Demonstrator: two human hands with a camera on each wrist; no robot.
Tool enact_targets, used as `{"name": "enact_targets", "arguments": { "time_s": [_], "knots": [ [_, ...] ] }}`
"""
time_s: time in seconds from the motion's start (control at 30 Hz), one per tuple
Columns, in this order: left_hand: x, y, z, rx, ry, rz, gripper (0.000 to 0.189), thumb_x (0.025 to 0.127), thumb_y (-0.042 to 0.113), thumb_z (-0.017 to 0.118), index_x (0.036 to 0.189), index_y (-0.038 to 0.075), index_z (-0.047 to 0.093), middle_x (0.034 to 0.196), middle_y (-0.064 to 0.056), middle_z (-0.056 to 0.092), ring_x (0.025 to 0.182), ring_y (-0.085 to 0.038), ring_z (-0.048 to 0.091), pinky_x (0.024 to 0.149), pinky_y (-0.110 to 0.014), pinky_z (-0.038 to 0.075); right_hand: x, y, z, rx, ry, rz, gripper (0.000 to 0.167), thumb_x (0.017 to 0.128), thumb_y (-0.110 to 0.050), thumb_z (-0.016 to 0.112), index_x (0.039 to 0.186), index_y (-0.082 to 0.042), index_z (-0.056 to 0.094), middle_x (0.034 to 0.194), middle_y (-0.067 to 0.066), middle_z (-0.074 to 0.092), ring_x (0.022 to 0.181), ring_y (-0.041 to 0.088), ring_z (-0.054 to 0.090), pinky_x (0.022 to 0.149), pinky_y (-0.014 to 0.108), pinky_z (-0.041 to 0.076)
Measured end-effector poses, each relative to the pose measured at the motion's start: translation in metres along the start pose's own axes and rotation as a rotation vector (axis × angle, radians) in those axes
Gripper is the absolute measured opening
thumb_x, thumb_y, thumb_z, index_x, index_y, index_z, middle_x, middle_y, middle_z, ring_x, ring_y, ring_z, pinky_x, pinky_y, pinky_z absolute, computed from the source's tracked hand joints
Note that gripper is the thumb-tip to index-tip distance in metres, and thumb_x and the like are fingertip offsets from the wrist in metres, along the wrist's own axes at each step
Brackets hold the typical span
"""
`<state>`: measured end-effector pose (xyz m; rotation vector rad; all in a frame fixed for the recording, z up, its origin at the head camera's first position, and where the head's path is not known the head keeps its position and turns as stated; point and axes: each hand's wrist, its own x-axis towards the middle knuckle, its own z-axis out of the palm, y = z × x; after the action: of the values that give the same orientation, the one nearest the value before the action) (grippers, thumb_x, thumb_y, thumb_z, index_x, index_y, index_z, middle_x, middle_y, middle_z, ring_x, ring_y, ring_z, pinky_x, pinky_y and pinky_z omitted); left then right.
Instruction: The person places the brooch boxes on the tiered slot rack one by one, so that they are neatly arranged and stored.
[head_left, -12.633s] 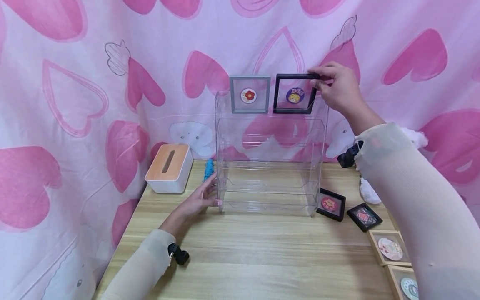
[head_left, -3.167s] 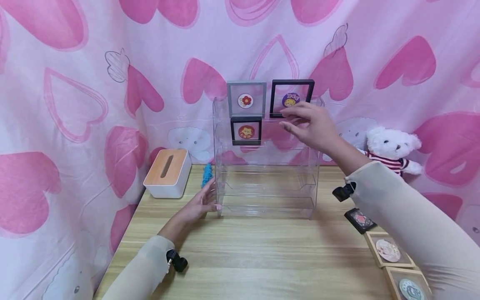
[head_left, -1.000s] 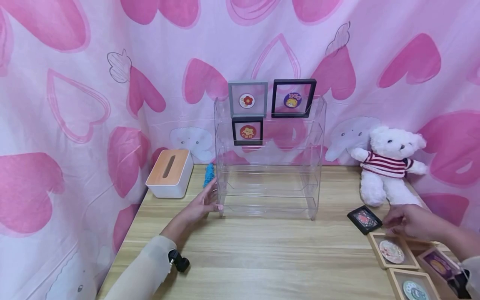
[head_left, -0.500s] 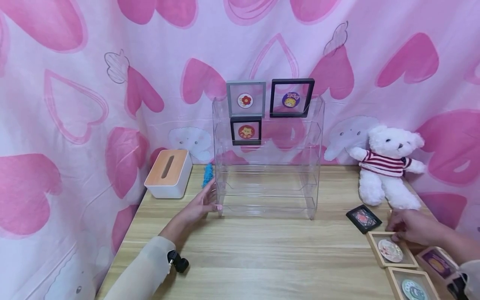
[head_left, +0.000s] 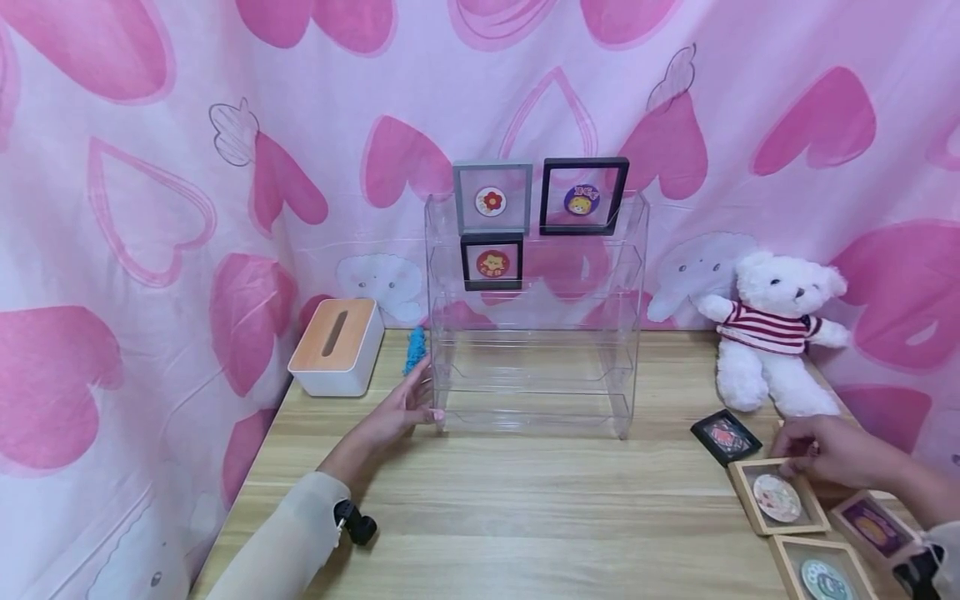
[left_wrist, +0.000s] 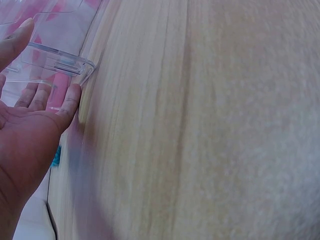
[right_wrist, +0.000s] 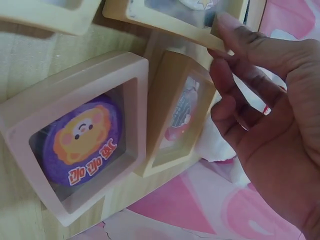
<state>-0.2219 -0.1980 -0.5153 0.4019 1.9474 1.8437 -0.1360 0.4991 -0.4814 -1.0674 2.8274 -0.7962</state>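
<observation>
A clear acrylic tiered rack (head_left: pixel 536 383) stands mid-table. My left hand (head_left: pixel 390 417) rests against its lower left side, fingers fairly straight; the left wrist view shows the palm (left_wrist: pixel 30 145) beside the rack's edge. My right hand (head_left: pixel 840 454) pinches the upper right corner of a light wooden frame (head_left: pixel 777 497) with a round badge. In the right wrist view the thumb lies on that frame's rim (right_wrist: pixel 165 25). On the rack sit a grey frame with a flower badge (head_left: pixel 492 200), a black frame with a bear badge (head_left: pixel 582 200) and, one tier lower, a small black star-badge frame (head_left: pixel 492 263).
Near my right hand lie a black frame (head_left: pixel 725 437), another wooden frame (head_left: pixel 825 575), a pinkish frame with a purple badge (head_left: pixel 873 527) and a tilted wooden frame (right_wrist: pixel 177 120). A white teddy bear (head_left: pixel 780 333) sits behind. A tissue box (head_left: pixel 337 346) and blue object (head_left: pixel 416 350) stand left.
My right hand let go of the bear-badge frame on the rack. The star-badge frame went from table to second tier. The hand then moved right and down to the wooden frame, which shifted slightly left.
</observation>
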Motion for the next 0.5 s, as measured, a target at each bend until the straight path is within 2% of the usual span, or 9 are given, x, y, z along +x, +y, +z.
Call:
{"name": "enact_targets", "arguments": {
  "time_s": [0.2,0.33,0.5],
  "knots": [
    [-0.0001,0.0006,-0.0001,0.007,0.011,-0.011,0.111,0.101,0.000,0.073,0.179,0.035,0.003,0.187,-0.013,0.014,0.174,-0.041,0.013,0.140,-0.063,0.016,0.0022,-0.0015,-0.0053,0.126,-0.059,0.030,0.038,0.081,0.015,0.083,0.094,-0.020,0.074,0.087,-0.010,0.075,0.083,-0.008,0.064,0.063,0.019,0.051],
    [-0.0002,0.0007,-0.0005,0.013,0.008,-0.011,0.110,0.101,0.001,0.072,0.179,0.034,0.002,0.187,-0.012,0.012,0.174,-0.041,0.012,0.140,-0.064,0.014,0.0042,-0.0013,-0.0057,0.186,-0.044,0.014,0.038,0.083,0.018,0.080,0.096,-0.017,0.073,0.086,-0.006,0.076,0.082,-0.004,0.068,0.065,0.018,0.053],
    [0.0002,0.0004,-0.0004,0.017,0.006,-0.009,0.110,0.102,0.000,0.072,0.179,0.036,0.003,0.187,-0.011,0.012,0.174,-0.040,0.012,0.140,-0.063,0.014,0.0041,-0.0043,-0.0079,0.210,-0.017,0.073,0.034,0.085,0.015,0.080,0.096,-0.017,0.074,0.086,-0.006,0.077,0.080,0.003,0.071,0.069,0.018,0.054]
  ]
}}
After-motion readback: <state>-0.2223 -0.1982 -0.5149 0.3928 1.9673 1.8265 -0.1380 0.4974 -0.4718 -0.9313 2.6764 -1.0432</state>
